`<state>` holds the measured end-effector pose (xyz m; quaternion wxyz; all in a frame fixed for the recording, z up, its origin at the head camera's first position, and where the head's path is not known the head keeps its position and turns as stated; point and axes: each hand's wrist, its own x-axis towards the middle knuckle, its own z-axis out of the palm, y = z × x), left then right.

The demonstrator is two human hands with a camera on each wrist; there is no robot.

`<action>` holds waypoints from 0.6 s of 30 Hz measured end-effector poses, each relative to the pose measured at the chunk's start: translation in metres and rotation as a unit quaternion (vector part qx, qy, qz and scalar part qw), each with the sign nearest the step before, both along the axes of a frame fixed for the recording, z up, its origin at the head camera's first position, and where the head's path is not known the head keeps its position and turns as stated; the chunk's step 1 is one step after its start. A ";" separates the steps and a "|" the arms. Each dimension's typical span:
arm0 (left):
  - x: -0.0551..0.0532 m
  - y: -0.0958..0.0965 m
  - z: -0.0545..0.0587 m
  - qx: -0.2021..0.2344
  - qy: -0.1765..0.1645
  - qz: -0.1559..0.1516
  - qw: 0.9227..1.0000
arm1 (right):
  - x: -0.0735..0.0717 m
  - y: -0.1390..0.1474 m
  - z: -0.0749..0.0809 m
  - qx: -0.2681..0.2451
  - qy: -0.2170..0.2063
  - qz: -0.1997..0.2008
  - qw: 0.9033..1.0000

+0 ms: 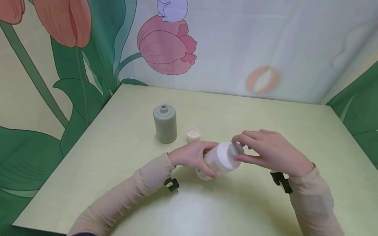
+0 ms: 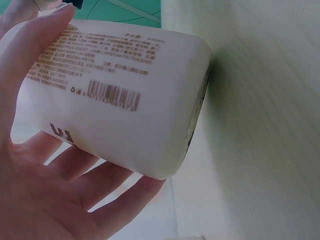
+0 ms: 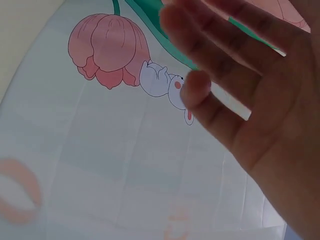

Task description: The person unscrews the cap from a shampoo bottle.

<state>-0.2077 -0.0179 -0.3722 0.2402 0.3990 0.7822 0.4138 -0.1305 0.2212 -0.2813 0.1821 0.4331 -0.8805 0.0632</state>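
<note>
In the head view, my left hand (image 1: 193, 155) grips a white bottle (image 1: 220, 160), which leans with its top toward the right. The left wrist view shows brown print and a barcode on this bottle (image 2: 125, 100), with the thumb and fingers on opposite sides of its body. At its upper end, my right hand (image 1: 270, 152) holds the greyish-white cap (image 1: 235, 150) between thumb and fingertips. Several curled fingers of the right hand (image 3: 270, 115) show in the right wrist view; bottle and cap are out of that frame.
A grey-green bottle (image 1: 166, 126) with a bare narrow neck stands upright left of the hands. Close to the left hand lies a small white round cap (image 1: 193, 134). The pale yellow table (image 1: 133, 118) meets a tulip-printed curtain (image 1: 224, 49) at the back.
</note>
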 end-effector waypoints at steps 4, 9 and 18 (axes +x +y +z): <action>-0.002 -0.002 0.001 -0.002 -0.013 -0.006 1.000 | 0.000 -0.001 -0.001 0.001 -0.039 0.029 0.999; -0.006 -0.002 0.000 0.007 -0.011 -0.018 1.000 | 0.000 -0.002 -0.003 0.004 -0.033 -0.013 0.999; -0.004 -0.002 -0.001 0.009 -0.012 -0.022 1.000 | 0.003 -0.001 0.000 0.009 -0.105 -0.004 0.994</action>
